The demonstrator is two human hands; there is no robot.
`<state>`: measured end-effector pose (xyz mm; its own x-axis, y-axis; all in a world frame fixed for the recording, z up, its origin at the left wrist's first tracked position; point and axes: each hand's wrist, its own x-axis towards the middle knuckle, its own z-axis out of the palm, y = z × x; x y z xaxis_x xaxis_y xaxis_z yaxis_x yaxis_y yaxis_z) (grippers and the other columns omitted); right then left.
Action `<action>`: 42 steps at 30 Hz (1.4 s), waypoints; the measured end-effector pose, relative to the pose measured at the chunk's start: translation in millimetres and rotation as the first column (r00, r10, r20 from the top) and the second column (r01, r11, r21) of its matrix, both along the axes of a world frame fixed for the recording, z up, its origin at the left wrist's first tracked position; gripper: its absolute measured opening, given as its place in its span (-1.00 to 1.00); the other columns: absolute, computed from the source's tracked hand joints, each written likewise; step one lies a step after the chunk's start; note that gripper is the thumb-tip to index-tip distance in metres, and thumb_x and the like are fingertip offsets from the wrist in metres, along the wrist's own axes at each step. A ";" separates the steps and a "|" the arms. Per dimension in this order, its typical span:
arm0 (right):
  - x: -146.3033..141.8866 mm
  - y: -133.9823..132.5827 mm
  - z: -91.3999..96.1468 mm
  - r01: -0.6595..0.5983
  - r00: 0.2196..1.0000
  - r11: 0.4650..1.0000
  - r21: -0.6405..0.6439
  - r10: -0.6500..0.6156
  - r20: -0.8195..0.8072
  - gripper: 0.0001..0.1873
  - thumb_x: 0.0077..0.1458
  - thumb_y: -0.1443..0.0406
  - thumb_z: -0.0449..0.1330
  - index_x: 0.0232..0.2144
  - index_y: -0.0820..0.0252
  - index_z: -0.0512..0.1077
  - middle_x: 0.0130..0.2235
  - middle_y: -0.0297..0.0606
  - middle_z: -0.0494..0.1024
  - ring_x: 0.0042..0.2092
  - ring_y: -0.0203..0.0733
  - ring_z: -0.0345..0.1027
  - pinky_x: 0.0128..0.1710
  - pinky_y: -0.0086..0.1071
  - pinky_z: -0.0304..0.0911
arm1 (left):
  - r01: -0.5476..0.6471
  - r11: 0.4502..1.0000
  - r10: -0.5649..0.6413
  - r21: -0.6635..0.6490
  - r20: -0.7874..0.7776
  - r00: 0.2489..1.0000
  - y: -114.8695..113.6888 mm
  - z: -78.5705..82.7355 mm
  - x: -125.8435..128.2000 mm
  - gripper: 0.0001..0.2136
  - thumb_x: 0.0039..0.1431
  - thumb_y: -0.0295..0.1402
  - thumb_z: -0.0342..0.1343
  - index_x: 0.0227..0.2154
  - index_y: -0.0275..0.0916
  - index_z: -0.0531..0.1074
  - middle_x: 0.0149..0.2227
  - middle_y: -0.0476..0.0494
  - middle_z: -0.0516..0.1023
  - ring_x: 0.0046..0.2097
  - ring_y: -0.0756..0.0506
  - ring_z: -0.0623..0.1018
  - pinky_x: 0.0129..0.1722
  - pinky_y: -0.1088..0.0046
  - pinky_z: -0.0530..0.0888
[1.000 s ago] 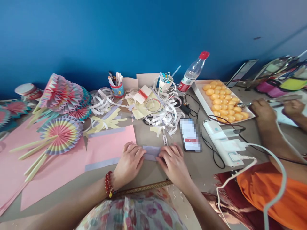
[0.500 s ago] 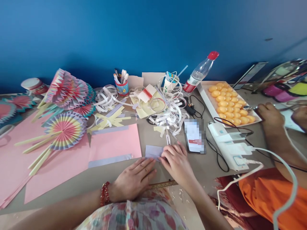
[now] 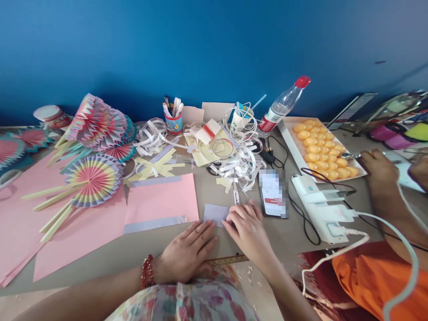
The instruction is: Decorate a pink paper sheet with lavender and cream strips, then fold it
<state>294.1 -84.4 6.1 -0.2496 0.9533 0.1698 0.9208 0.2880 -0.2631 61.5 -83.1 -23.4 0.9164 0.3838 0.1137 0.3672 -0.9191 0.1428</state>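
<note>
A small piece of lilac paper [image 3: 215,214] lies on the table in front of me. My left hand [image 3: 189,250] rests flat, fingers stretched out, with its fingertips at the paper's lower left edge. My right hand [image 3: 245,225] has its fingers curled together over the paper's right end and covers that part. Just beyond my right hand lies a small cutter-like tool [image 3: 236,195], partly under white strips. To the left, a pink sheet [image 3: 162,200] bears lilac strips along its top and bottom edges.
Folded paper fans [image 3: 89,182] lie at left over large pink sheets [image 3: 76,243]. Curled white paper strips [image 3: 242,165], a pen cup [image 3: 174,122] and a bottle [image 3: 282,109] stand behind. At right are a phone [image 3: 274,196], a power strip [image 3: 317,209], a tray [image 3: 363,171] and a co-worker's hand [image 3: 377,167].
The view has shifted slightly, so most things sit a little further right and lower. Both hands keep nearly the same pose on the lilac paper.
</note>
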 end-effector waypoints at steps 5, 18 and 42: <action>-0.1 0.1 0.5 0.003 1.000 1.000 -0.009 -0.003 0.005 -0.79 0.25 0.29 0.11 -0.47 0.10 0.34 -0.32 -0.29 0.46 -0.21 -0.11 0.31 0.21 0.04 -0.07 | -0.007 1.000 0.007 -0.001 0.003 1.000 0.0 -1.1 -1.2 -0.38 0.30 0.00 -0.02 0.26 -0.32 0.17 0.35 -0.41 0.07 0.37 -0.28 0.08 0.31 0.15 0.12; -0.5 0.6 1.3 -0.002 1.000 1.000 -0.022 0.002 0.025 -0.79 0.25 0.29 0.12 -0.46 0.11 0.34 -0.30 -0.29 0.46 -0.20 -0.12 0.32 0.21 0.03 -0.06 | -0.025 0.999 0.026 -0.048 0.006 1.000 -1.6 -0.9 -5.5 -0.45 0.32 -0.04 -0.03 0.26 -0.21 0.17 0.36 -0.31 0.08 0.34 -0.25 0.15 0.29 0.15 0.15; -2.2 -3.0 2.9 0.053 0.999 0.998 -0.032 -0.052 0.016 -0.84 0.25 0.28 0.11 -0.41 0.12 0.36 -0.28 -0.26 0.47 -0.17 -0.11 0.31 0.22 0.04 -0.04 | -0.048 0.999 0.048 -0.020 0.035 0.998 -1.5 -2.9 -3.5 -0.42 0.32 0.04 -0.09 0.22 -0.27 0.23 0.33 -0.32 0.15 0.31 -0.26 0.21 0.25 0.16 0.18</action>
